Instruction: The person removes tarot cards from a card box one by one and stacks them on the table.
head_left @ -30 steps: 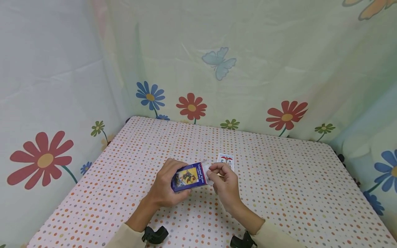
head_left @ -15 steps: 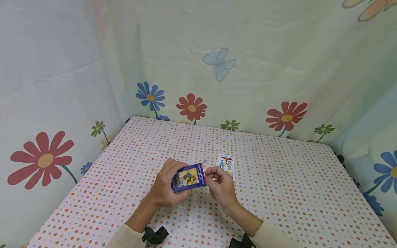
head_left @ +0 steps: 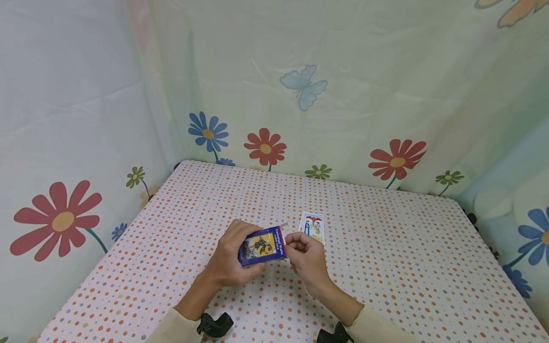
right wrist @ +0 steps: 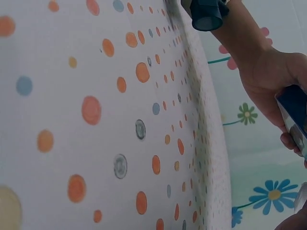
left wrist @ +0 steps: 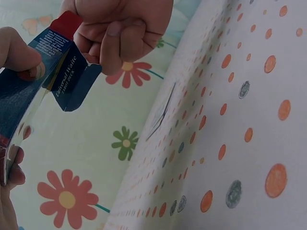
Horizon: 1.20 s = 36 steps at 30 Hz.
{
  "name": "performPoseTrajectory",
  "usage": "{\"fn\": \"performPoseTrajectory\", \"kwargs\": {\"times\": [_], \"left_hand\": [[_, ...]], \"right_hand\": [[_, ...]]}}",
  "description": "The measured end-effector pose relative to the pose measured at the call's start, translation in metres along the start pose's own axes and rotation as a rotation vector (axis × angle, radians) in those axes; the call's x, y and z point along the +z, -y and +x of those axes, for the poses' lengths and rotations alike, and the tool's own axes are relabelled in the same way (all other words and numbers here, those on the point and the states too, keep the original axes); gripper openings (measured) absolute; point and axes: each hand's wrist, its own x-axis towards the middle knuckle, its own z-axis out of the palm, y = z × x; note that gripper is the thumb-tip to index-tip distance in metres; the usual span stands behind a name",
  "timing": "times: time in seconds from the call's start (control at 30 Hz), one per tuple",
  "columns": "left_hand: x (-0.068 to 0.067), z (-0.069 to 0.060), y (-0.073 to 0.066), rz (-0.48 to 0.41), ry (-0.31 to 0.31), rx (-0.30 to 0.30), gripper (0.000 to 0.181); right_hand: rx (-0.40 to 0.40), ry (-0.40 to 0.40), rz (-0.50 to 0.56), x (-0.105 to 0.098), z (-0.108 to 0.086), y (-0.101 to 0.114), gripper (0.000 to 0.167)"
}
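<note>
My left hand (head_left: 229, 257) grips a dark blue tarot card box (head_left: 261, 247), its picture side facing up and its end pointing right. At that end, my right hand (head_left: 309, 259) has its fingers curled and pinches the edge of the box's end flap. In the left wrist view the box end is open, with a blue flap (left wrist: 74, 81) and a red flap (left wrist: 66, 24) standing out beside the right fingers. How full the box is stays hidden. A few picture cards (head_left: 312, 226) lie on the table just beyond the right hand, partly covered by it.
A dotted cloth covers the table (head_left: 386, 257). Fabric walls (head_left: 343, 95) printed with flowers and a butterfly stand at the back and both sides. Black wrist mounts (head_left: 214, 325) sit on both forearms.
A white piece showing between the right fingers and the box a second ago is out of sight. The right hand has moved slightly left and down against the box end, uncovering more of the cards.
</note>
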Motion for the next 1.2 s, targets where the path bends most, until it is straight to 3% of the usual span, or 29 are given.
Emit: {"fn": "performPoseTrajectory", "kwargs": {"times": [0.33,0.6,1.0,1.2], "left_hand": [[0.000,0.000,0.000,0.004,0.001,0.000,0.065],[0.000,0.000,-0.001,0.004,0.007,0.001,0.065],[-0.001,0.001,-0.002,0.008,0.003,0.000,0.066],[0.000,0.001,-0.002,0.013,-0.007,0.001,0.065]], "right_hand": [[-0.042,-0.058,-0.050,-0.001,-0.003,0.001,0.006],[-0.044,-0.062,-0.015,-0.004,-0.003,0.001,0.005],[0.036,0.031,0.159,-0.015,-0.002,-0.001,0.015],[0.083,0.045,0.231,-0.022,-0.001,-0.004,0.006]]}}
